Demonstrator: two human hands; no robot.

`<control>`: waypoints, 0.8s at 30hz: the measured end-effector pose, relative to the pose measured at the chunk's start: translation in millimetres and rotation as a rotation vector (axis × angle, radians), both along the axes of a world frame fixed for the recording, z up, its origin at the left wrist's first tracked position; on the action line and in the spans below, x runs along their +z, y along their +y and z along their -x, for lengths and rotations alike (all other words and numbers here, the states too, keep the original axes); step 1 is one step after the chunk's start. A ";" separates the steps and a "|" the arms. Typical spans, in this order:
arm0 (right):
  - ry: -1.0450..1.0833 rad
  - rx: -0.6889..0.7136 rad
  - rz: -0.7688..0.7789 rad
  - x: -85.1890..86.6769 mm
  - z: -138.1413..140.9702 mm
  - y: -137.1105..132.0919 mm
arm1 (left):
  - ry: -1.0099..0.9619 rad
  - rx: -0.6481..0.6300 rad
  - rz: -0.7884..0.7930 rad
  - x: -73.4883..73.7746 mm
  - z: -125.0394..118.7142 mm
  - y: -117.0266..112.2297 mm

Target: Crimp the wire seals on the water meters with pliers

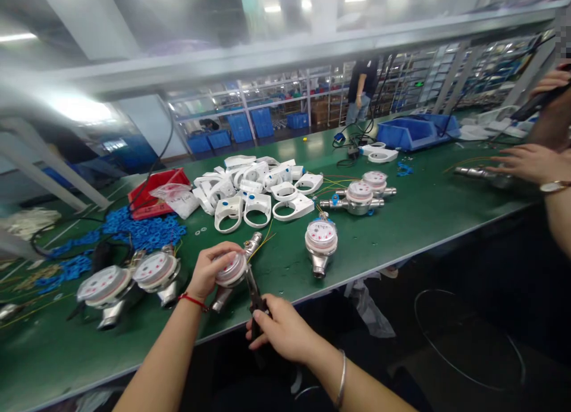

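My left hand [209, 270] is closed around a metal water meter [232, 270] with a white and pink dial, held just above the green bench [401, 222]. My right hand [279, 329] grips the handles of dark pliers [253, 293], whose jaws reach up to the side of that meter. A thin yellow wire [263, 242] runs from the meter's upper end. Another meter [321, 241] stands on the bench to the right. Two more meters [129, 278] lie to the left of my left hand.
A heap of white plastic rings [254, 189] lies at the bench's middle. Blue small parts [143, 230], a red tray [154, 192] and a plastic bag lie at the left. Two meters [363, 195] and blue bins [414, 132] sit farther right. Another person's hands [530, 162] work at the right.
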State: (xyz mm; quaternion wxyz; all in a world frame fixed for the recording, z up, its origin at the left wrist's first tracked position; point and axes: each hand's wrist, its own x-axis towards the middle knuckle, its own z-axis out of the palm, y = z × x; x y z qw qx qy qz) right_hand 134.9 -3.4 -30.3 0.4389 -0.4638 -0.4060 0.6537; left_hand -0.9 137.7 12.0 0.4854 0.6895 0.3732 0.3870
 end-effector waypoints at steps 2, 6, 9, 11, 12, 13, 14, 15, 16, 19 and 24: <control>-0.190 -0.007 -0.077 1.8 -2.0 -2.4 | -0.011 0.005 0.008 0.6 -0.8 -0.3; -0.447 0.017 -0.180 9.4 -6.7 -7.3 | -0.023 0.015 0.015 -0.3 -0.9 -0.4; -0.632 0.028 -0.223 20.4 -10.0 -8.4 | -0.032 0.005 0.051 -1.6 0.0 0.1; -0.817 0.050 -0.234 28.4 -10.3 -7.4 | -0.048 -0.005 0.082 -1.7 0.3 0.6; -0.912 0.069 -0.235 31.8 -9.4 -6.6 | -0.056 -0.009 0.089 -1.6 0.3 0.9; -0.993 0.090 -0.234 34.3 -7.9 -5.6 | -0.062 -0.010 0.091 -1.4 0.2 1.1; -1.053 0.110 -0.233 36.0 -6.0 -4.6 | -0.066 -0.010 0.091 -1.2 0.1 1.4; -1.091 0.126 -0.233 37.0 -4.0 -3.7 | -0.068 -0.008 0.096 -1.1 -0.1 1.7; -1.108 0.136 -0.232 37.5 -2.2 -2.9 | -0.071 -0.006 0.107 -1.2 -0.2 1.9; -1.080 0.142 -0.216 39.5 -2.0 -1.8 | -0.083 0.005 0.120 -2.9 0.0 2.3; -0.765 0.253 -0.114 53.7 -22.9 5.2 | -0.049 0.015 -0.059 -7.8 1.6 2.0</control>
